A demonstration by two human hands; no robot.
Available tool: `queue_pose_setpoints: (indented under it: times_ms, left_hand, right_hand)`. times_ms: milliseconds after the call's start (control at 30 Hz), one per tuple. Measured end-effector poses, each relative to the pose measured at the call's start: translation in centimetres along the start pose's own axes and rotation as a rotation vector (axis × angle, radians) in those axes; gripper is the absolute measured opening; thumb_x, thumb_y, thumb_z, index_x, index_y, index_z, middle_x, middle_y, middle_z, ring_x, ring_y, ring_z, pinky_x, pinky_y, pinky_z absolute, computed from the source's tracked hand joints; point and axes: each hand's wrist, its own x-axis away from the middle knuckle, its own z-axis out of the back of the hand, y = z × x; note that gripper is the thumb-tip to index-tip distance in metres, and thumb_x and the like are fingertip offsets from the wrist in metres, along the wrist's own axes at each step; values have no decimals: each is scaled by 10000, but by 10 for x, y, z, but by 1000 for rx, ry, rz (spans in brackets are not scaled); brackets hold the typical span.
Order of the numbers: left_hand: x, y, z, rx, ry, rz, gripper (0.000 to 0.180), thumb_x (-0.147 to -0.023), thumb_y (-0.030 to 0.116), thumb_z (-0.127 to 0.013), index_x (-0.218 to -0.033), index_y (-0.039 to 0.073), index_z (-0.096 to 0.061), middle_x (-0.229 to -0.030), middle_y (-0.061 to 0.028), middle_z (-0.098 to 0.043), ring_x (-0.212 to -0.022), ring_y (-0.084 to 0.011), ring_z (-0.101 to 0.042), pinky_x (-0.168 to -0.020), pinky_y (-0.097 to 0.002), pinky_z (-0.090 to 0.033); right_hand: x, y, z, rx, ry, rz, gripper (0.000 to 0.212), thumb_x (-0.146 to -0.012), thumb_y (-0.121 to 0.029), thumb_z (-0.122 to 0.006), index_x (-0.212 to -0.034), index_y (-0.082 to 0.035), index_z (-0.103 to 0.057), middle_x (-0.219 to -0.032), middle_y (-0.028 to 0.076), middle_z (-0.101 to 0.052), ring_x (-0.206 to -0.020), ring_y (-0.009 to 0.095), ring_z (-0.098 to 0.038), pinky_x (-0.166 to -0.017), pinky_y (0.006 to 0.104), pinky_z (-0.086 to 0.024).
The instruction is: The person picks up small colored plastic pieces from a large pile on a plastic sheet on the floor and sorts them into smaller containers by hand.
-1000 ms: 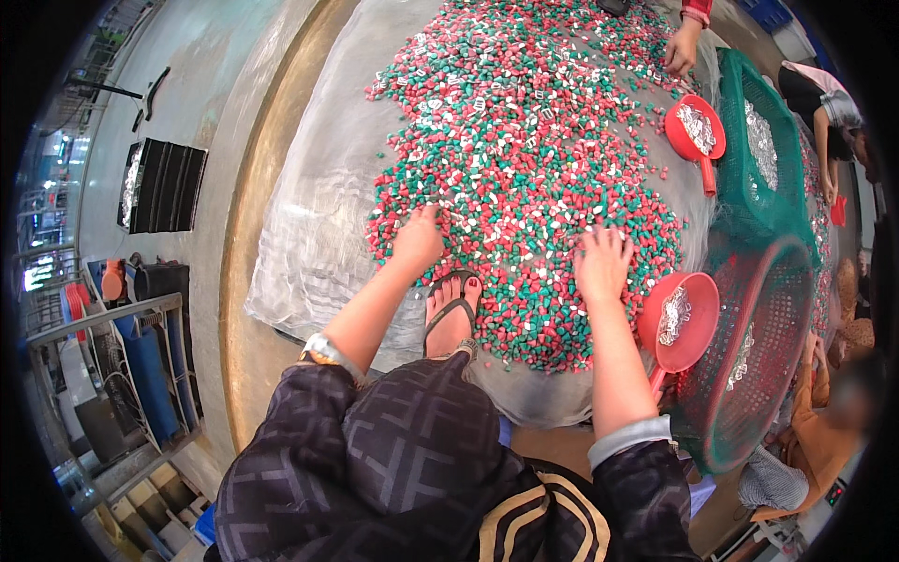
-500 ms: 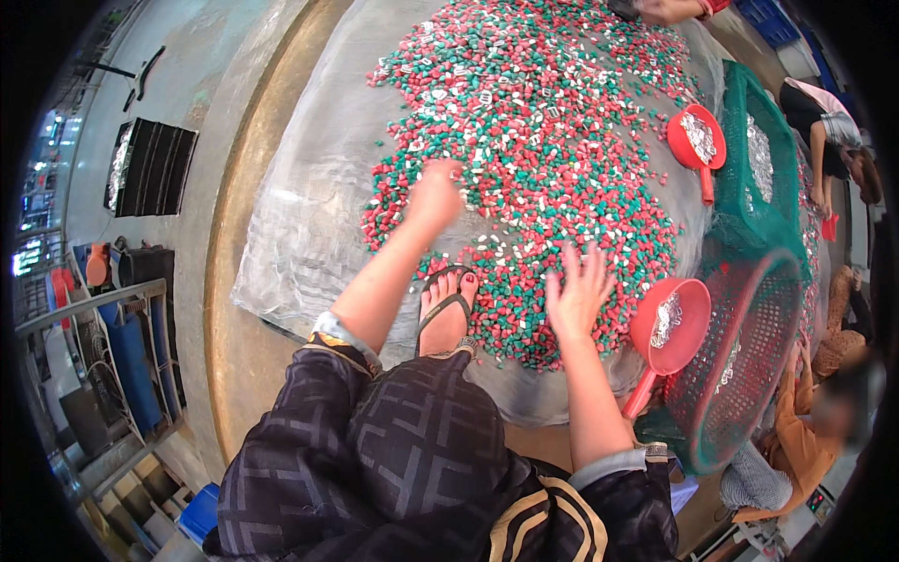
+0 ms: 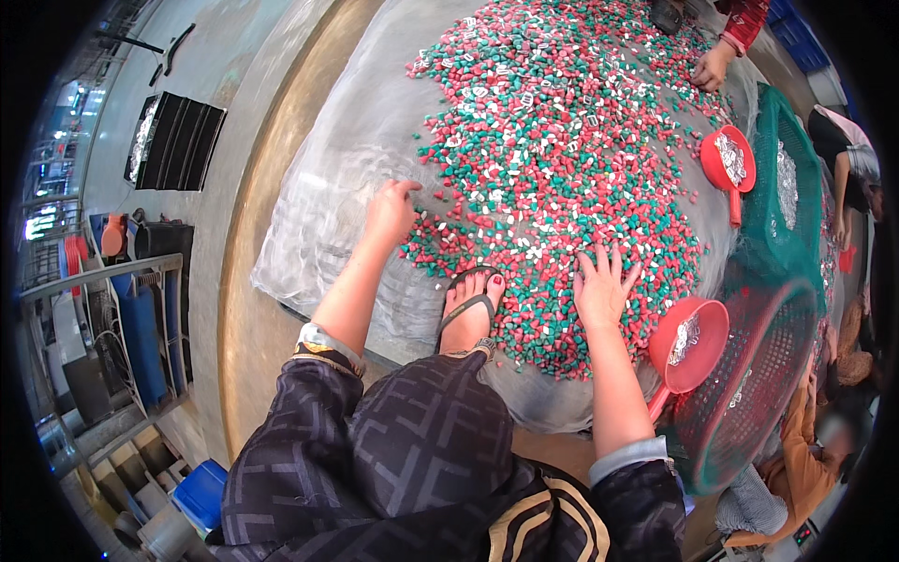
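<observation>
Red, green and white pieces (image 3: 562, 159) lie heaped on a clear plastic sheet (image 3: 328, 187), and the right hand (image 3: 602, 290) now presses flat into them, fingers spread, nothing gripped. The left hand (image 3: 390, 211) has swung out from the heap to its near-left fringe, fingers curled loosely at the scattered edge pieces. A red scoop (image 3: 688, 342) waits just right of the right hand; a sandalled foot (image 3: 471, 314) sits between both.
</observation>
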Motion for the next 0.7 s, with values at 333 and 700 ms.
queue_pose_setpoints:
  times_ms: [333,700]
  left_hand:
    - [40,49,-17,1,-60,-45,380,-759,48,-533,-1137,86,-516,-1096,-157,-530,-962,-367,-573,-794,-451,-481]
    - [41,97,-73,-35,-324,-66,411,-819,210,-550,-1173,52,-413,-1089,-215,-514,-941,-387,-571,-765,-473,-476]
  right_hand:
    - [21,-22,2,-160,135,-70,386,-765,-187,-599,-1151,-183,-575,-1357,98,-394,-1313,308,-271,-1066,601,-76]
    - [50,-70,-13,-373,107,279,269,-692,-120,-621,-958,-83,-603,-1146,116,-509,-1181,290,-406,-1054,543,-220]
